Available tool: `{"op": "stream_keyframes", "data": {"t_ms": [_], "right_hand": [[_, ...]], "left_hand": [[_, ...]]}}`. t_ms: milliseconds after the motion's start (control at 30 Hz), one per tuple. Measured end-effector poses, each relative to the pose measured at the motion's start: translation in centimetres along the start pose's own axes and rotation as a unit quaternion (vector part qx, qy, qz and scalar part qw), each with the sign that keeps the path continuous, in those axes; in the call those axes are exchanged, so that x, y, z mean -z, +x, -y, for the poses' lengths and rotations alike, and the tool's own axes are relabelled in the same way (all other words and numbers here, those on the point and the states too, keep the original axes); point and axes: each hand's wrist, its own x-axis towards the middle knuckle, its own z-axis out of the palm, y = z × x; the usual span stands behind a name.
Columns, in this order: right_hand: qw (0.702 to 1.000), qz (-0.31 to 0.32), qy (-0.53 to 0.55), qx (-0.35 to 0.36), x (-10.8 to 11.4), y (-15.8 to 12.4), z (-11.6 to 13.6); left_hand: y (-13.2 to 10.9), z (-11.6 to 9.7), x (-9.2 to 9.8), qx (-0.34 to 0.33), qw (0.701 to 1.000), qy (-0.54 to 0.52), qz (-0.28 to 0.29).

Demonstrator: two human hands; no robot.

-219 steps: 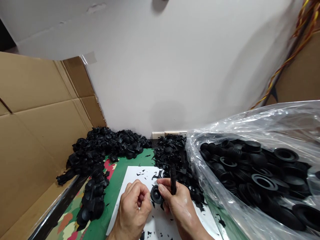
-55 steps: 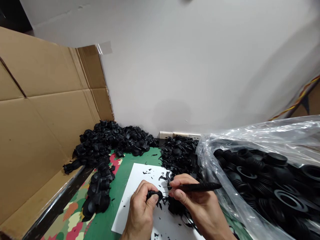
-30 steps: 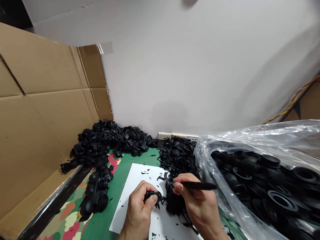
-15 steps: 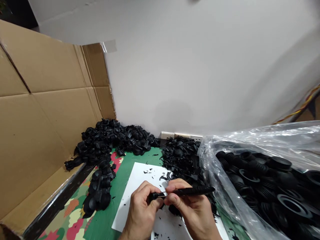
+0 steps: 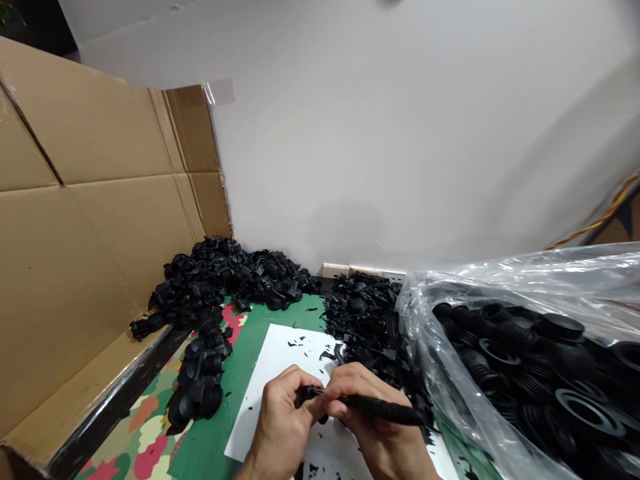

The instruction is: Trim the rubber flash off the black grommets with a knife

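My left hand (image 5: 283,413) is closed around a small black rubber part (image 5: 303,395), most of it hidden by the fingers. In my right hand (image 5: 370,390) is a slim black-handled tool (image 5: 387,409) with a thin metal tip. The tip meets the rubber part between my hands, and my fingertips nearly touch there. Both hands are over a white sheet (image 5: 267,357) strewn with black scraps. Whether the tip is a blade or a point is hidden.
Ribbed black rubber pieces (image 5: 200,373) line the left of the green board (image 5: 235,373), with a larger pile (image 5: 270,277) against the wall. Black trimmings (image 5: 363,313) are heaped behind my right hand. A clear plastic bag (image 5: 425,347) of black rubber parts stands right, cardboard (image 5: 110,133) left.
My right hand has closed in on the left, and the tool's handle end has tipped down towards me. Its metal tip is now mostly covered by fingers.
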Motion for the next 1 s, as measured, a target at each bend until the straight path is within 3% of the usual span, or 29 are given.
{"op": "stream_keyframes", "data": {"t_ms": [100, 167, 300, 367, 467, 633, 800, 1000], "right_hand": [[0.996, -0.01, -0.067, 0.052, -0.4, -0.1, -0.1], [0.991, -0.04, -0.115, 0.051, 0.0, 0.2, -0.2], [0.981, -0.171, -0.093, -0.016, 1.8, 1.2, -0.9], [0.977, -0.192, -0.051, -0.081, 2.6, 1.3, -1.2], [0.974, -0.164, 0.028, -0.15, 2.9, 1.0, -1.4], [0.97, -0.1, 0.154, -0.159, 2.3, 0.8, -0.8], [0.97, -0.044, 0.182, -0.153, 1.7, 0.5, -0.6], [0.975, -0.038, 0.181, -0.125, 1.2, 0.1, -0.6]], "left_hand": [[-0.2, -0.2, -0.1, -0.008, 1.0, 0.01, 0.016], [-0.4, -0.3, -0.3, -0.017, 0.999, 0.02, 0.025], [-0.6, -0.4, -0.6, -0.001, 0.999, 0.035, 0.019], [-0.5, -0.4, -0.5, 0.008, 0.999, 0.035, 0.013], [-0.3, -0.3, -0.4, 0.011, 0.999, 0.033, 0.01], [-0.2, -0.2, -0.2, -0.009, 1.0, 0.015, 0.008], [-0.3, -0.2, 0.0, -0.021, 1.0, 0.003, 0.001], [-0.1, -0.1, -0.1, -0.04, 0.999, 0.01, 0.002]]}}
